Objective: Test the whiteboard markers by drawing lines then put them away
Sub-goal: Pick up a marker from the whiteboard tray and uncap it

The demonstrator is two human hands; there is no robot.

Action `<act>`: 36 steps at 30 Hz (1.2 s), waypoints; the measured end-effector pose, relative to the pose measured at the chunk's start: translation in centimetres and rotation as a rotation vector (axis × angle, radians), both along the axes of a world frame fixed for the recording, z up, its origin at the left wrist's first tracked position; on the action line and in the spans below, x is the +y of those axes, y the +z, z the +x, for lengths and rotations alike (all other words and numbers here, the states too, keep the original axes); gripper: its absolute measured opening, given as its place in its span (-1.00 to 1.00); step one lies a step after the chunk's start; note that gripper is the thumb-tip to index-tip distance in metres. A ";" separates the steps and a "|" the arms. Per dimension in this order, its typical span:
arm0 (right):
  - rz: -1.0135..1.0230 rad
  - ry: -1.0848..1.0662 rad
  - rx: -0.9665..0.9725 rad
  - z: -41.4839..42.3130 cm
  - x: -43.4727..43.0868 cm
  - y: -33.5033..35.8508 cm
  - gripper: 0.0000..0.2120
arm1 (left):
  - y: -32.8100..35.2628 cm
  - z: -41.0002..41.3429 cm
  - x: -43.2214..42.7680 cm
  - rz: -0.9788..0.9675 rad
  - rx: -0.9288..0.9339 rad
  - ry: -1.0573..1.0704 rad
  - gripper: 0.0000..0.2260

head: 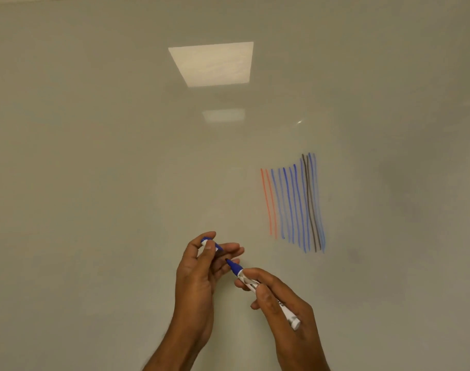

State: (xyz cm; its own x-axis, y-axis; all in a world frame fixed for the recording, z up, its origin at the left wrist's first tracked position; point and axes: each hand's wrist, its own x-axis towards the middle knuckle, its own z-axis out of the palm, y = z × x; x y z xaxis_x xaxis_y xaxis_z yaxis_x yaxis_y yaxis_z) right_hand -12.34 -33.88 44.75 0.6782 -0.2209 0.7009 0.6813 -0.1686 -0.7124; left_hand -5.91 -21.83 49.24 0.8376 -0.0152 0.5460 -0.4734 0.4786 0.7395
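Right hand clamped around the barrel of a blue marker, thumb and fingers wrapped mid-body, bare blue tip aimed up and left, white butt end poking out below the palm. Left hand just beside that tip, thumb and forefinger pinched on the blue cap, remaining fingers loosely spread toward the nib. Cap and tip near each other but apart, not yet lined up.

Relative to the marker: whiteboard behind both hands, filling the view; test lines above and to the right of the tip, well apart from it. Two orange-red strokes on the left of the set, then a run of blue ones, then dark strokes overlapping pale blue at the right edge. Glare from a ceiling light far above the marker.

Likely trouble from here, judged only from the pose: nib brushing the left fingers and inking skin, given how close the tip sits to them; cap slipping from so light a pinch; cap seated crooked or not pushed home, leaving the tip to dry out.

Marker itself: slim white barrel with dark print, blue collar, tapered blue nib holder, tip looking intact and dark with ink.
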 end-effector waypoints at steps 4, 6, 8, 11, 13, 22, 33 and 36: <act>0.000 0.019 0.080 0.5 2.3 -0.4 -0.13 | -0.7 -0.8 2.1 -0.089 0.120 -0.147 -0.74; 0.003 0.041 0.074 0.6 3.3 -0.5 -0.21 | -1.4 -1.0 3.0 -0.099 0.146 -0.175 -0.73; 0.010 0.056 0.068 0.6 4.2 -0.7 -0.24 | -2.0 -1.2 3.8 -0.109 0.169 -0.194 -0.72; 0.026 0.066 0.075 1.0 5.4 -1.3 -0.22 | -2.8 -1.1 5.1 -0.156 0.220 -0.216 -0.72; 0.034 0.080 0.078 1.4 6.2 -1.8 -0.26 | -3.3 -0.9 6.0 -0.191 0.251 -0.240 -0.71; 0.074 0.175 0.060 2.0 9.7 -4.1 -0.74 | -6.0 -0.6 8.9 -0.223 0.318 -0.241 -0.71; 0.072 0.236 0.176 2.9 14.0 -7.5 -0.78 | -10.6 -0.4 14.0 -0.164 0.349 -0.180 -0.72; 0.059 0.259 0.233 2.7 14.3 -9.5 -0.77 | -13.1 -0.4 16.0 -0.103 0.389 -0.149 -0.73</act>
